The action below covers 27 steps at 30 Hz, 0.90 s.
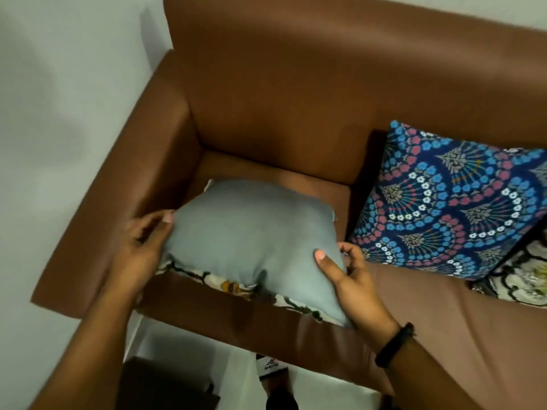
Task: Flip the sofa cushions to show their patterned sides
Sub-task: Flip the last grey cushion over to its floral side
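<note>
A cushion (251, 232) lies on the left seat of a brown leather sofa (281, 99), plain grey-blue side up. Its patterned underside peeks out along the front edge. My left hand (142, 247) grips the cushion's left edge, thumb on top. My right hand (346, 273) grips its right front corner, thumb pressed into the grey fabric. A second cushion (450, 202) with a blue, pink and white floral pattern leans against the backrest to the right. Part of a third cushion (521, 276), black and white patterned, shows at the right edge.
The sofa's left armrest (118, 187) runs along a pale wall (59, 99). Below the seat's front edge lies a white floor, a sandalled foot (270, 368) and a dark brown object (159, 386) at the lower left.
</note>
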Available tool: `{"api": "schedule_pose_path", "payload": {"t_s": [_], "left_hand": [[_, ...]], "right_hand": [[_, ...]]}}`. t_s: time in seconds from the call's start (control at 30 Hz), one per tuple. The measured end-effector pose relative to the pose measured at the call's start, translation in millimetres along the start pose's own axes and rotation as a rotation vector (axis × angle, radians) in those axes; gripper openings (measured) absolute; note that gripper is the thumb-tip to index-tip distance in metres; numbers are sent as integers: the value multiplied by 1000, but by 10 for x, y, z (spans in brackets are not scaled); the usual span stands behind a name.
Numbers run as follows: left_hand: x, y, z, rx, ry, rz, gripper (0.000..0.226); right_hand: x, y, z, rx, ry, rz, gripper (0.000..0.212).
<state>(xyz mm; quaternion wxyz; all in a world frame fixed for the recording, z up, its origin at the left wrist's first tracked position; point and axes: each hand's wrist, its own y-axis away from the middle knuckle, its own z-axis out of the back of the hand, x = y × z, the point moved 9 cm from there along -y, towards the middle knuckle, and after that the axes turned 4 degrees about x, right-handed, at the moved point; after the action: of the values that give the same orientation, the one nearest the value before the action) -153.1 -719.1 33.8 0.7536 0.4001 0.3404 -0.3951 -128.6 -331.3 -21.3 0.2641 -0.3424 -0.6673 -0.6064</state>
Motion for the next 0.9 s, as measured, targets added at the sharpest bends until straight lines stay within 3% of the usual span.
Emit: {"api": "schedule_pose_path", "payload": {"t_s": [0.07, 0.17, 0.3, 0.47, 0.6, 0.7, 0.8, 0.83, 0.9], "left_hand": [[-402, -96, 105, 7, 37, 2, 20], [-876, -426, 188, 35, 61, 38, 34], [-1259, -929, -3, 113, 109, 92, 48], [-1569, -1649, -276, 127, 223, 66, 77], [-1624, -2036, -500, 158, 127, 101, 69], [-1557, -2200, -619, 111, 72, 81, 62], [-1443, -2162, -704, 56, 4, 8, 76], [-1404, -2093, -696, 3, -79, -64, 86], [-1414, -1764, -727, -129, -375, -315, 106]], "right_hand": [[334, -14, -32, 5, 32, -61, 68], [726, -229, -67, -6, 112, -210, 47], [1136, -721, -163, 110, -10, -283, 49], [1547, -1296, -21, -5, -86, -317, 95], [1665, -1613, 68, -114, -94, -285, 123], [1686, -1725, 69, -193, -103, -218, 117], [1655, -1755, 16, -268, -137, -95, 109], [1651, -1700, 4, -322, -98, -11, 102], [1762, -1416, 11, -540, 213, 355, 83]]}}
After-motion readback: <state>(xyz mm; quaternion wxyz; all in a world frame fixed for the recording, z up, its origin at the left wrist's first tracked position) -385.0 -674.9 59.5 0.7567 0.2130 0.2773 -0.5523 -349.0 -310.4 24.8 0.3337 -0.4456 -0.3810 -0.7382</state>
